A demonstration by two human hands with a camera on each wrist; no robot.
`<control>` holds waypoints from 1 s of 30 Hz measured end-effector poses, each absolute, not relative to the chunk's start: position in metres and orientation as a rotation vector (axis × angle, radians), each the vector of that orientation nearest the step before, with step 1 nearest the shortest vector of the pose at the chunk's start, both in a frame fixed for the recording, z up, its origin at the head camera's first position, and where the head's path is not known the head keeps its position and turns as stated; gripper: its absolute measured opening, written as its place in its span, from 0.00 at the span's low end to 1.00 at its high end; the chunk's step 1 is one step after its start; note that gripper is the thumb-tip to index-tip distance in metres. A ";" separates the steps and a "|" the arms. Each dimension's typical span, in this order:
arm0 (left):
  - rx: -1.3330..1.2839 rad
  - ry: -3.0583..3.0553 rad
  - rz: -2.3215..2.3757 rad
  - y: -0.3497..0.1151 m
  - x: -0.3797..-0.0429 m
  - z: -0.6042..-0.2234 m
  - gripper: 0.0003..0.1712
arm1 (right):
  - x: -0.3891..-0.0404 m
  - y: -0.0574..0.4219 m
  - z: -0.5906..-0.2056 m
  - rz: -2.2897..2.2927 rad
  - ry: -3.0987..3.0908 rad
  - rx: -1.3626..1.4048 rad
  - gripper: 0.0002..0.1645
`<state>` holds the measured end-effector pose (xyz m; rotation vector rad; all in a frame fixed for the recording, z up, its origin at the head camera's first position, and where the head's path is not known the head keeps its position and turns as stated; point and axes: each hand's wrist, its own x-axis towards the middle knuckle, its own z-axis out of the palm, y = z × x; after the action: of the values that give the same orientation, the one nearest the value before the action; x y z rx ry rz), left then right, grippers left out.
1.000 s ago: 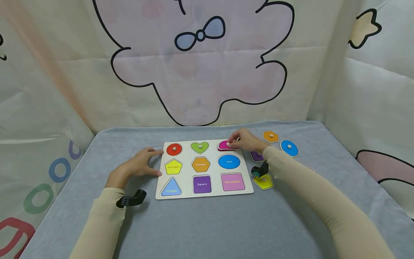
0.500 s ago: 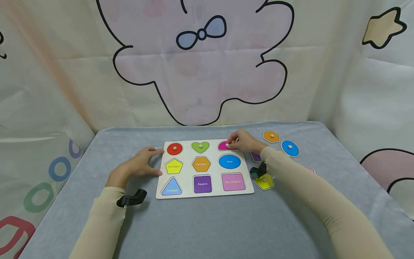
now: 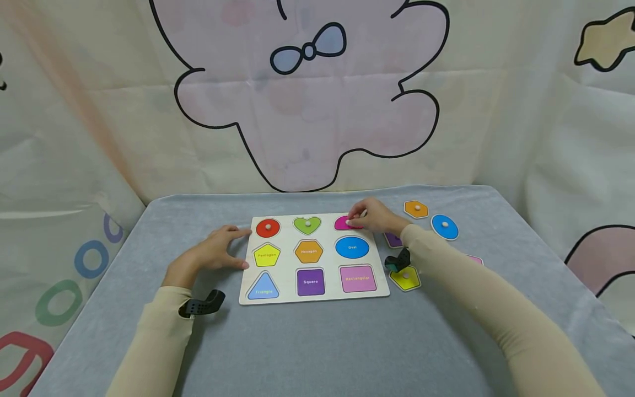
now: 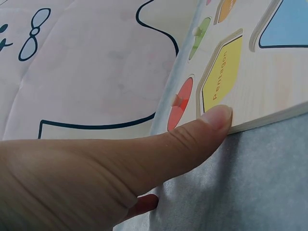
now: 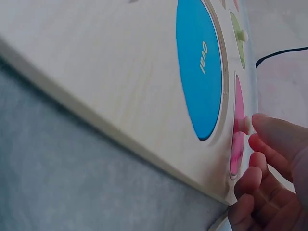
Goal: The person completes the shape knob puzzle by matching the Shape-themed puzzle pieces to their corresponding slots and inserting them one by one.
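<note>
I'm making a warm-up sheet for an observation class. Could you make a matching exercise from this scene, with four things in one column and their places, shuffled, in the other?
Things:
1. red circle piece
2. left hand
3. right hand
4. knobbed blue oval piece

Places:
A. on the cloth, to the right of the board
B. at the board's left edge
C. in the slot at the board's far left corner
D. at the knob of the pink piece

Right pairs: 1-C, 2-B, 3-D, 4-A
</note>
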<state>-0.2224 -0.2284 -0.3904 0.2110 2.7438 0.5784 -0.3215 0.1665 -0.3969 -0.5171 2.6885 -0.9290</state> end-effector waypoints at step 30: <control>0.242 2.733 0.567 -0.230 -0.225 -0.385 0.54 | -0.293 0.208 -0.377 -0.939 2.684 -0.631 0.11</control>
<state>-0.2250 -0.2303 -0.3853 0.2418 2.7326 0.5673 -0.2932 0.2079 -0.3774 -0.6310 2.6841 -0.9388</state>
